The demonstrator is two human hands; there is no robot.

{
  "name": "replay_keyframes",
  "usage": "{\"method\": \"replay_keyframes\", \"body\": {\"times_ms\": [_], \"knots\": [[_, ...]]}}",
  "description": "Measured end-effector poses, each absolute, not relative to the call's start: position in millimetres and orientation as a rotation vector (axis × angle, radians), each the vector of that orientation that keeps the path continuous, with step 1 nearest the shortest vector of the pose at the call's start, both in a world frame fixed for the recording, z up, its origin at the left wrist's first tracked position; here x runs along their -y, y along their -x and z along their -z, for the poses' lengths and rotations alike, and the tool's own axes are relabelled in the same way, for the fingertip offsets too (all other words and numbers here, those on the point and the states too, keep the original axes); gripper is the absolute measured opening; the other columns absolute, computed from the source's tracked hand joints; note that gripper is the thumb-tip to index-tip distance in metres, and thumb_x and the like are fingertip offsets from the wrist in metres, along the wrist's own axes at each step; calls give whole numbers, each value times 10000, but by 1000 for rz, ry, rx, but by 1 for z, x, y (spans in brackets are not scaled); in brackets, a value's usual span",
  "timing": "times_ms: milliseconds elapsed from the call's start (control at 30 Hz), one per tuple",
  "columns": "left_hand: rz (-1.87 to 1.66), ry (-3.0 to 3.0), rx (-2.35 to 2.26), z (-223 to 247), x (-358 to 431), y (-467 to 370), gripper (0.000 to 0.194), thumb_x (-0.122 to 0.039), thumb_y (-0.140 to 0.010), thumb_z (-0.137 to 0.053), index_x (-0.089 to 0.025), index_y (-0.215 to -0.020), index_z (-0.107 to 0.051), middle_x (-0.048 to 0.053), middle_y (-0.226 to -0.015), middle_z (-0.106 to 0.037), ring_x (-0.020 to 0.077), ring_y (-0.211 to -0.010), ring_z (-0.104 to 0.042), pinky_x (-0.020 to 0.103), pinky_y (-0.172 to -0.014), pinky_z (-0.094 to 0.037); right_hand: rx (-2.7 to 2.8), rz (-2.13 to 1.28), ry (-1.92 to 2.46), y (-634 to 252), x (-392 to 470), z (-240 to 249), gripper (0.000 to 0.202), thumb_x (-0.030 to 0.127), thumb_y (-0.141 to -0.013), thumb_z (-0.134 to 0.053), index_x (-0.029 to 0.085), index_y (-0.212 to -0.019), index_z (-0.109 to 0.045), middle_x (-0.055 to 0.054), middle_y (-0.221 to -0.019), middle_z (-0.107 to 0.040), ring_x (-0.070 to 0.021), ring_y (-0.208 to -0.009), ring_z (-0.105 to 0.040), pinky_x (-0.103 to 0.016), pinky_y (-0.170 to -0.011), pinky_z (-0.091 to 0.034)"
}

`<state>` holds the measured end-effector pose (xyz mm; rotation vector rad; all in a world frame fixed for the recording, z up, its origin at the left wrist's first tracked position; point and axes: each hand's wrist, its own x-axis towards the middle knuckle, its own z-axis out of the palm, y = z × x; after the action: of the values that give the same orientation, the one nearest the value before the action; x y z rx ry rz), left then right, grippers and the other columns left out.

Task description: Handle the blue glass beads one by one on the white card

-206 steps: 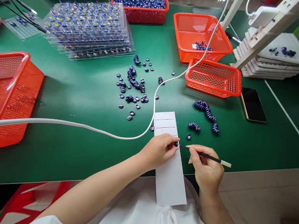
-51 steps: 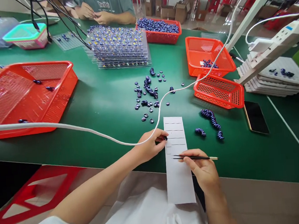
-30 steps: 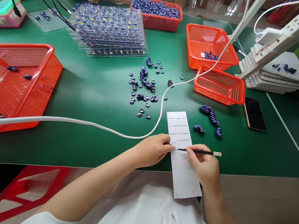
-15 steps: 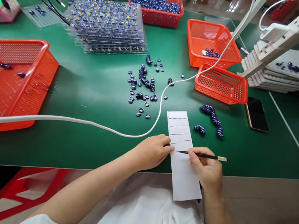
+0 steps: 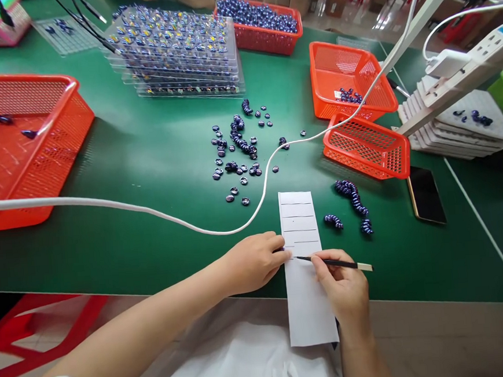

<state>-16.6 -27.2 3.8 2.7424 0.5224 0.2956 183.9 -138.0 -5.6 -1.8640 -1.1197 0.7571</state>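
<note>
My right hand (image 5: 343, 280) pinches a fine brush (image 5: 335, 261) with a black handle and a pale end. Its thin tip points left, close to my left fingertips over the paper. My left hand (image 5: 255, 262) is closed at the left edge of a white paper strip (image 5: 310, 306) ruled with black lines. Between its fingers shows a bit of a small dark blue piece (image 5: 278, 250), mostly hidden. The strip hangs over the table's front edge. To its right lie a short row of shiny dark blue beads (image 5: 333, 222) and a longer curved row (image 5: 353, 197).
Loose beads (image 5: 238, 134) scatter mid-table, with a white cable (image 5: 184, 221) running across. Red baskets (image 5: 68, 150) stand left and right (image 5: 368, 150). Behind are stacked clear trays (image 5: 180, 54) and a basket of beads (image 5: 259, 16). A phone (image 5: 426, 195) lies right.
The view has shifted slightly, so the table things appear a little further left and lower. Both hands keep nearly the same place at the paper, brush still in my right hand.
</note>
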Motion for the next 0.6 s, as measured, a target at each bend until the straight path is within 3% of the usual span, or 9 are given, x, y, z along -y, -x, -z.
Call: {"method": "replay_keyframes", "body": {"times_ms": [300, 600], "knots": [[-269, -2741, -506, -3, 28, 17, 267, -156, -967, -405, -160, -1039, -661, 86, -887, -597, 217, -791, -547, 322, -637, -462, 1109, -727, 1838, -183, 141, 8, 232, 425, -865, -681, 196, -877, -714, -22, -783, -692, -123, -577, -601, -239, -542, -483], [-317, -2719, -522, -1, 29, 18, 301, -87, -920, -405, -174, -1060, -658, 84, -888, -615, 212, -755, -551, 314, -617, -478, 931, -779, 1747, -183, 141, 10, 229, 411, -829, -717, 185, -866, -710, -24, -744, -693, -117, -554, -597, -216, -502, -487]]}}
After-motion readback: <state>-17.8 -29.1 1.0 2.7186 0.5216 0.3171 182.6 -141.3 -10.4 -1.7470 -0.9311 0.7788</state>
